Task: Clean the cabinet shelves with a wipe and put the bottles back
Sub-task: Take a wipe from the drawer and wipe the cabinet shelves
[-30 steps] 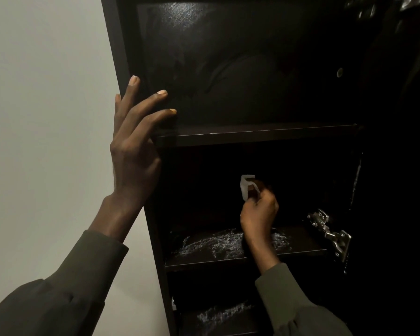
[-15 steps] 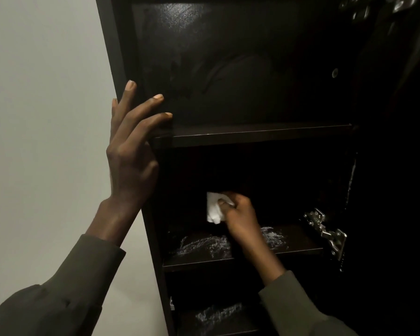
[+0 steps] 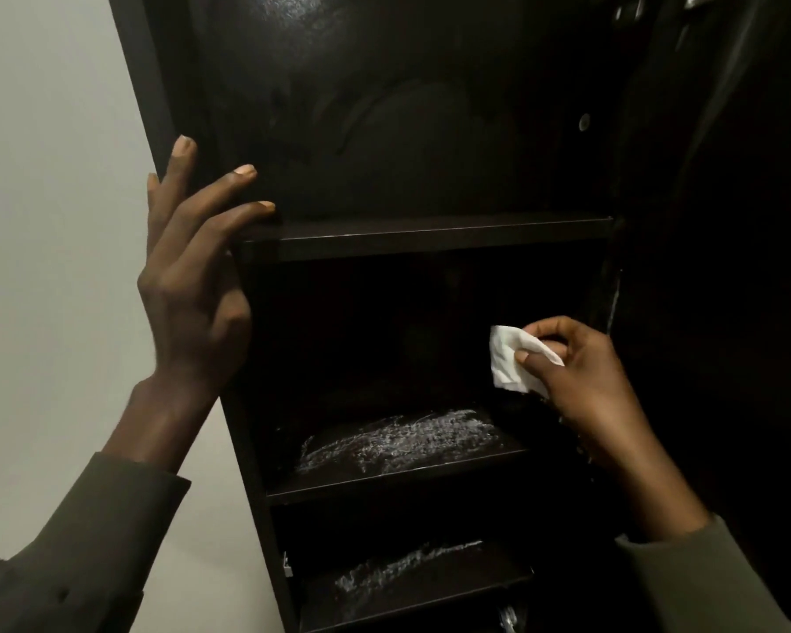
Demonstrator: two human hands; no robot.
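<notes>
Here the wipe (image 3: 512, 360) is a small, crumpled white square, pinched between the thumb and curled fingers of the right hand (image 3: 581, 381), held up inside the middle compartment of the dark cabinet (image 3: 156, 84), near its right side and above the shelf (image 3: 398, 484). That shelf shows pale, streaky smears, and so does the lower shelf (image 3: 412, 591). The left hand (image 3: 193, 285) rests with straight, spread fingers against the cabinet's left edge, fingertips touching the upper shelf (image 3: 430, 237).
</notes>
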